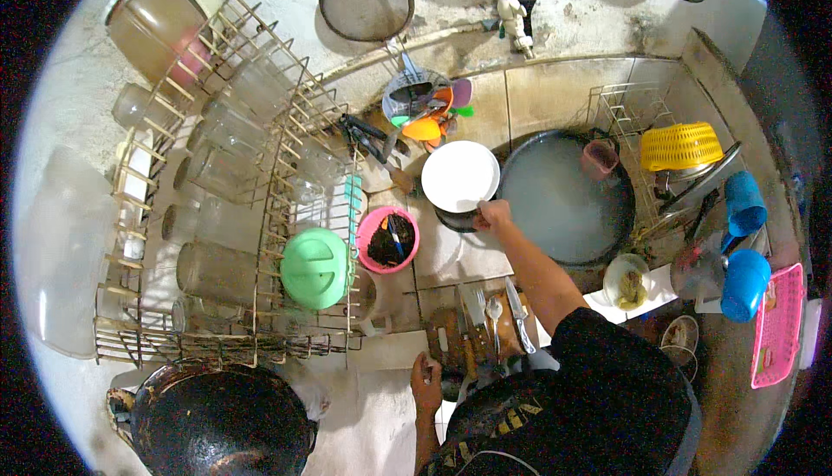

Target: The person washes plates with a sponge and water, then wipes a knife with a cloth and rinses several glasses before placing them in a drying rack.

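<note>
My right hand (492, 214) reaches across the counter and pinches the near rim of a white bowl (460, 176). Beneath that bowl a dark round vessel (454, 219) shows partly. Just right of them stands a large dark basin (568, 252) of cloudy water, with a pink cup (599, 159) at its far side. My left hand (425, 378) is low at the counter's near edge, fingers curled in; whatever they hold is hidden. Beside it lie a knife (517, 311), a spoon (495, 312) and a fork (479, 307), side by side.
On the left, a wire rack (269, 216) holds several glass jars and a green lid (314, 269). A pink bowl (362, 242) with dark contents sits beside it. A black wok (221, 424) is at lower left. Blue cups (745, 285) and a yellow basket (682, 146) stand right.
</note>
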Action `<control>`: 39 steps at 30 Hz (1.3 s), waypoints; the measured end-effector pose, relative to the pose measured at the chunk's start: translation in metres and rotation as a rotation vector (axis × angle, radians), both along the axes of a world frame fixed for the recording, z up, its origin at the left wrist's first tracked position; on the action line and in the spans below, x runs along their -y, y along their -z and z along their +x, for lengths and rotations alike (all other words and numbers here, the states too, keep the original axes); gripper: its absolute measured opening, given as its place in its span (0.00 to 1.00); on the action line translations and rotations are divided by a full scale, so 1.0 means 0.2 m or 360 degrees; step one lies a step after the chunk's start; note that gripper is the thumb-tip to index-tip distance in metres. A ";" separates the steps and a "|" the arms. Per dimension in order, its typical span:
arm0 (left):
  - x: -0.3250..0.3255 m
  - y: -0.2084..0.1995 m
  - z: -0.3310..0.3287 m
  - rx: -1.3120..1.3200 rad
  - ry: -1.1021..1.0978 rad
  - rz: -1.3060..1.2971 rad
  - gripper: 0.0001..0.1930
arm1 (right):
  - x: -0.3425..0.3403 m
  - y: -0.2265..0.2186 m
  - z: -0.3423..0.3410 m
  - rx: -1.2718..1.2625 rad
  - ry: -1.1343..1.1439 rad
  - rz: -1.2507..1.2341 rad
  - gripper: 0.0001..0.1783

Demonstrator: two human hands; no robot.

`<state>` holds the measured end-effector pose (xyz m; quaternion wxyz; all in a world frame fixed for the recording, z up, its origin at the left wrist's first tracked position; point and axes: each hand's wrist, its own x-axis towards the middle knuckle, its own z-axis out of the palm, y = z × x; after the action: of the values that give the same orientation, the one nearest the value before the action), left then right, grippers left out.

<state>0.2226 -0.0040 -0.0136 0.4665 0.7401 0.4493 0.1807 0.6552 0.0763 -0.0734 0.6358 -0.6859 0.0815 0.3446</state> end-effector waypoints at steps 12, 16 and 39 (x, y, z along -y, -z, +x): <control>-0.01 -0.19 0.20 0.0098 0.0033 0.0715 0.19 | 0.33 -0.31 0.04 0.0071 0.0192 0.0325 0.14; -0.07 -0.51 0.55 0.0476 -0.0038 0.0374 0.14 | 0.55 -0.49 -0.01 0.0213 0.0349 0.0294 0.13; -0.19 -1.15 2.68 0.1430 0.0317 0.0405 0.14 | 0.95 -0.51 0.19 0.0487 0.0645 0.0754 0.11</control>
<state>0.7589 0.0335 0.2159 0.5353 0.6795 0.1043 0.4907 0.6935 -0.1139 0.0286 0.8378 -0.5327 0.0376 0.1139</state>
